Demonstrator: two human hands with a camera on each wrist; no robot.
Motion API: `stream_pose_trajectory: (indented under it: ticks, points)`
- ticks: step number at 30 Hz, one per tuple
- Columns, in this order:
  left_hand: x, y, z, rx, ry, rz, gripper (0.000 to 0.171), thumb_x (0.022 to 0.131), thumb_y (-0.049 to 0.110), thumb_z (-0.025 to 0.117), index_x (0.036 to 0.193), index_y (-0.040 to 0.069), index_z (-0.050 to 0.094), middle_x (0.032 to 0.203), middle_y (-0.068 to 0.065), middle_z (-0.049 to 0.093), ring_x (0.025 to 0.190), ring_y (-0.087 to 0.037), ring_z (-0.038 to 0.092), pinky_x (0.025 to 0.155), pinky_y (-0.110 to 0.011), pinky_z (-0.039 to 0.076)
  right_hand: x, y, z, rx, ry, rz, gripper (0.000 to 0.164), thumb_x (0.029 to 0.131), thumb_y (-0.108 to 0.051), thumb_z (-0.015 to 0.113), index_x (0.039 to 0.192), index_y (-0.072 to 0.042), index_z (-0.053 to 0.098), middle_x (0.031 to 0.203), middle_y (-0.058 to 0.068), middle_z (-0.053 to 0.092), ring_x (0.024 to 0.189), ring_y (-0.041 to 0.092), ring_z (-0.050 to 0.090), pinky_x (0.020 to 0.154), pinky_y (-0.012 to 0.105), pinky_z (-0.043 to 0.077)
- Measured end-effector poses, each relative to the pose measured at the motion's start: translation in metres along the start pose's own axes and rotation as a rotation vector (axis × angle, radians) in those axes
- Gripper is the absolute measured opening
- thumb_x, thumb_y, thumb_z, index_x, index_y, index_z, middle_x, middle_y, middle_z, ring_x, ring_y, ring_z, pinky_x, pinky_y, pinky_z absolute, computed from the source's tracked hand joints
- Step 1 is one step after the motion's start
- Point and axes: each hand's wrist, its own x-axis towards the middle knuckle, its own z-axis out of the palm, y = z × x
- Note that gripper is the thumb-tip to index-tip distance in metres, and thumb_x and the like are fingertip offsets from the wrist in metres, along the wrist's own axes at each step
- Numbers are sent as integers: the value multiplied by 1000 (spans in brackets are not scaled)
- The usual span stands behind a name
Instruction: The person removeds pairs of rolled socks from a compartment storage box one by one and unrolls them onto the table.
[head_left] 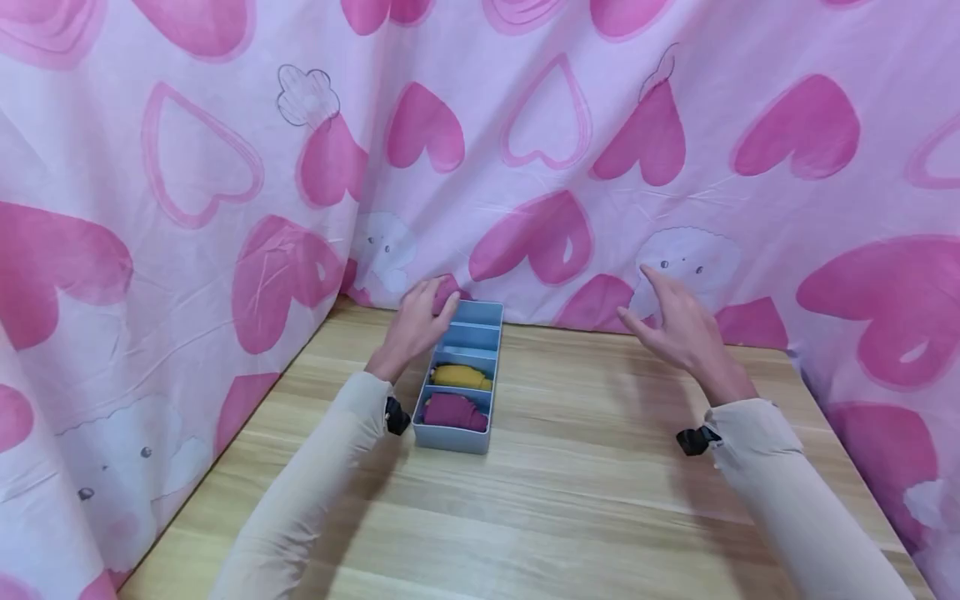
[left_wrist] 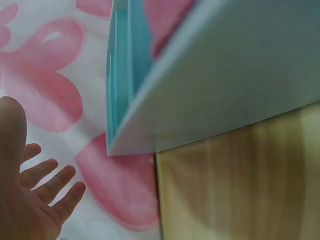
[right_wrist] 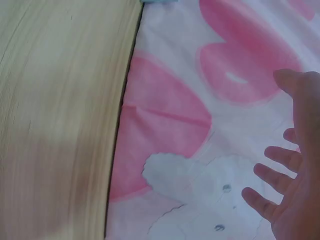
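A blue-grey divided storage box (head_left: 453, 439) stands on the table, its far end near the curtain. In its nearest compartment lies a folded magenta cloth (head_left: 454, 412), and a folded mustard-yellow cloth (head_left: 461, 377) fills the one behind. The two far compartments show bare blue floors. My left hand (head_left: 417, 323) hovers beside the box's far left side, fingers spread and holding nothing; the left wrist view shows the same hand (left_wrist: 37, 195) apart from the box wall (left_wrist: 210, 100). Off to the right, my right hand (head_left: 678, 325) is raised above the table, its fingers extended and nothing in them.
The wooden tabletop (head_left: 585, 467) extends right and forward of the box. A pink curtain (head_left: 555, 167) with hearts and white cartoon animals hangs along the back and both sides. Black straps (head_left: 697, 440) circle both wrists over beige sleeves.
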Motion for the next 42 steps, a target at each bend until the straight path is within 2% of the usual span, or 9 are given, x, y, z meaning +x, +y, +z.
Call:
stream_pose_trajectory:
  ticks: [3, 7, 13, 19, 22, 26, 31, 38, 42]
  points:
    - [-3, -6, 5, -44, 25, -11, 55, 111, 45, 56, 152, 8, 59, 154, -13, 62, 142, -34, 58, 119, -55, 50, -3, -8, 0, 0, 13, -31, 89, 101, -67, 60, 174, -29, 25, 173, 20, 39, 155, 50, 40, 115, 80, 35]
    - [-10, -19, 11, -113, 10, -31, 49, 112, 39, 55, 145, 4, 63, 145, -17, 66, 135, -35, 63, 115, -54, 53, -4, -19, 3, 4, 23, -80, 85, 102, -62, 63, 172, -27, 29, 170, 20, 44, 154, 49, 42, 118, 76, 36]
    - [-25, -35, 25, -207, -33, -94, 43, 113, 35, 57, 144, 6, 63, 141, -15, 67, 127, -31, 70, 106, -48, 60, -5, -33, 11, 33, 25, -121, 81, 103, -57, 65, 171, -27, 33, 170, 17, 45, 153, 46, 45, 118, 75, 39]
    - [-37, -39, 34, -256, -72, -120, 43, 112, 23, 55, 152, 10, 57, 149, -17, 64, 127, -37, 72, 106, -55, 59, -5, -43, 21, 75, 59, -201, 76, 101, -43, 72, 167, -19, 42, 167, 15, 50, 153, 42, 48, 123, 65, 39]
    - [-41, -42, 38, -291, -72, -138, 44, 112, 20, 53, 156, 14, 54, 151, -17, 63, 129, -38, 70, 109, -57, 57, -6, -49, 26, 87, 44, -201, 76, 101, -43, 72, 168, -22, 41, 168, 12, 49, 154, 40, 48, 123, 64, 40]
    - [-45, -46, 41, -335, -30, -174, 44, 112, 20, 54, 157, 18, 54, 149, -17, 65, 130, -38, 69, 110, -58, 57, -7, -58, 32, 102, -3, -188, 76, 103, -49, 68, 169, -26, 38, 170, 10, 47, 156, 37, 45, 123, 66, 39]
    - [-45, -47, 45, -349, 14, -175, 44, 112, 21, 56, 156, 18, 57, 145, -19, 68, 130, -38, 70, 109, -57, 57, -9, -68, 37, 121, -18, -194, 73, 104, -50, 67, 168, -30, 39, 169, 7, 48, 157, 33, 44, 122, 68, 41]
    - [-43, -45, 48, -352, 7, -192, 44, 113, 22, 55, 156, 19, 57, 147, -18, 68, 132, -38, 69, 111, -56, 56, -15, -84, 46, 140, -52, -222, 73, 104, -48, 68, 168, -32, 39, 169, 3, 48, 156, 32, 46, 121, 67, 43]
    - [-43, -45, 48, -349, -12, -203, 45, 113, 23, 54, 158, 19, 55, 150, -18, 65, 134, -39, 68, 111, -58, 56, -17, -93, 52, 170, -63, -256, 72, 104, -45, 69, 168, -30, 40, 168, 2, 50, 152, 32, 51, 120, 64, 46]
